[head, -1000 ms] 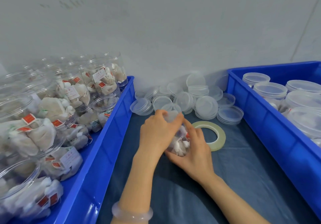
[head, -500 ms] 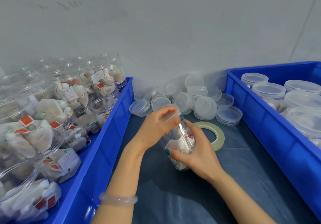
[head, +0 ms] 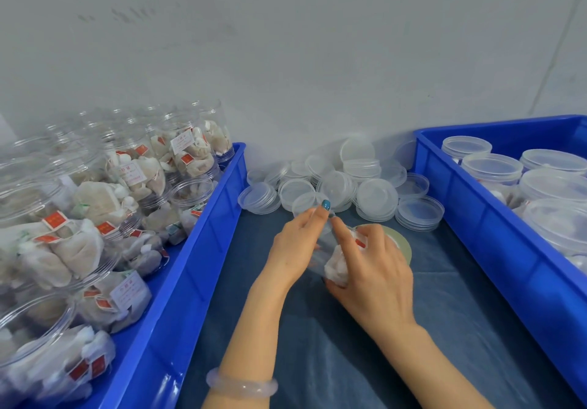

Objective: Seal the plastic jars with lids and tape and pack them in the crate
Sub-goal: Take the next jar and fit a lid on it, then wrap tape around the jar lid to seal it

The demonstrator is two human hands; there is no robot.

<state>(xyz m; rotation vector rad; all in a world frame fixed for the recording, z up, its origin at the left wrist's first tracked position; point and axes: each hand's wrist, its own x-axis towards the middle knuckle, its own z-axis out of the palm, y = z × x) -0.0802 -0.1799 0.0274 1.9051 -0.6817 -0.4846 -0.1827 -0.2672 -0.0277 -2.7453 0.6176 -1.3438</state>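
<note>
Both my hands have drifted a little to the right since half a second ago, and my right hand now covers the near part of the tape roll, which then lay in plain sight beside it. My right thumb, which showed at the front of the jar before, is out of sight now, and my right forefinger lies stretched up along the jar's side toward my left fingertips. The jar is off the blue cloth, tilted, its top pointing away from me, with white tea bags packed against its clear wall. My right hand is wrapped round the jar's lower part. My left hand is curled at its upper end, the fingertips pinched together there; whether they grip the lid's rim or a strip of tape I cannot tell. A pale bracelet sits on my left wrist. Beyond my hands, loose lids lie heaped against the wall. The left crate holds open jars filled with tea bags, and the right crate holds lidded jars standing upright.
</note>
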